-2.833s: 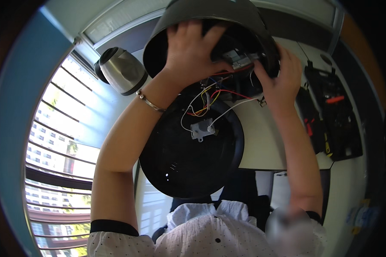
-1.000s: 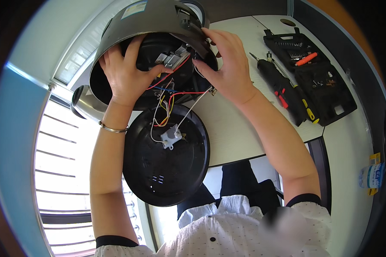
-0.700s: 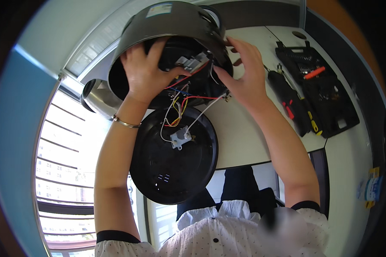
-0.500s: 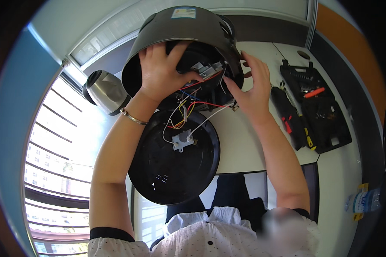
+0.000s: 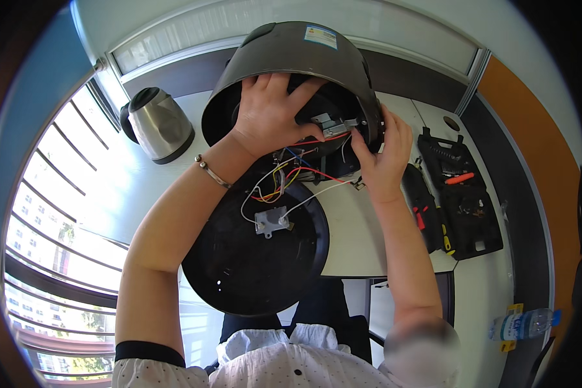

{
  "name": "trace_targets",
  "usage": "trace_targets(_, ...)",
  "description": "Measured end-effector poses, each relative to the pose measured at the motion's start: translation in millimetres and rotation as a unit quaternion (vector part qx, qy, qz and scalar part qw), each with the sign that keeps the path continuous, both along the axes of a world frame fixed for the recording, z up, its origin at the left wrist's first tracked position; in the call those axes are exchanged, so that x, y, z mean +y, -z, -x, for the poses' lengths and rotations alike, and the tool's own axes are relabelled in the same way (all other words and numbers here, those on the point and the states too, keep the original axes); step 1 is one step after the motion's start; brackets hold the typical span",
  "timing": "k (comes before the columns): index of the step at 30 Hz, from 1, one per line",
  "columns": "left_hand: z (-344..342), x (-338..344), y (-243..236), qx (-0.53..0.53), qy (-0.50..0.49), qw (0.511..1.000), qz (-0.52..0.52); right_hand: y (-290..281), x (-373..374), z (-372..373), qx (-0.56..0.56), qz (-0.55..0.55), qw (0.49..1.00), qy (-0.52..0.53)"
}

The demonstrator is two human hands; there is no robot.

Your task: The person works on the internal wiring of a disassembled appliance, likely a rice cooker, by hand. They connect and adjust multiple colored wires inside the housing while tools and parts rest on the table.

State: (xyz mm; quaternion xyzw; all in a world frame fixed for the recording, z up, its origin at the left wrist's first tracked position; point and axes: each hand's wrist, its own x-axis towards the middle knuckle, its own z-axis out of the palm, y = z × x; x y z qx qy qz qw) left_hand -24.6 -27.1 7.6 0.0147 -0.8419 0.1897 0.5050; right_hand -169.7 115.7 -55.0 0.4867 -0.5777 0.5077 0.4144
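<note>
A dark brown rice cooker housing (image 5: 284,48) lies on its side, its open underside toward me. My left hand (image 5: 271,116) reaches into it with fingers spread, the thumb next to a silver metal bracket (image 5: 333,125). The fingertips are partly in shadow. At the right rim, my right hand (image 5: 387,161) grips the housing, thumb at the inside edge and fingers outside. Coloured wires (image 5: 278,184) hang out of the housing. White ones run to a small grey part (image 5: 271,222) in the round black base cover (image 5: 246,278), which overhangs the desk's front edge.
A steel kettle (image 5: 158,126) stands on the left by the window blinds. To the right lie an open black tool case (image 5: 469,213), a tool with a red part (image 5: 421,218) and a yellow-handled screwdriver (image 5: 447,242). Farther right is a plastic bottle (image 5: 527,324).
The whole view has shifted, so the housing sits lower and farther right in the picture. My right fingers have closed in against its rim. My left hand stays inside.
</note>
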Motion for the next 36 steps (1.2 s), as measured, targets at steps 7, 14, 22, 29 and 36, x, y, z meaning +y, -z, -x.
trace_targets(7, -1.4, -2.7, 1.2, 0.004, 0.019, 1.0, 0.01, 0.0, -2.3, -2.7, 0.018, 0.006, 1.0, 0.021)
trace_targets(14, -0.7, -3.5, 0.8, 0.014, 0.014, 0.999, 0.025, 0.4, -2.6, -2.3, 0.017, 0.007, 1.0, 0.016)
trace_targets(22, 0.0, -4.8, 0.3, 0.022, 0.013, 0.999, 0.042, 3.6, -4.4, -1.7, -0.023, 0.008, 1.0, -0.016)
trace_targets(29, -1.2, -6.5, 2.1, 0.023, 0.016, 0.999, 0.024, -1.7, -1.0, -6.0, -0.059, -0.005, 0.998, -0.031)
trace_targets(36, -0.6, -7.1, 2.7, 0.02, 0.018, 0.999, 0.024, 0.8, -3.5, -1.1, -0.038, 0.006, 0.999, -0.029)
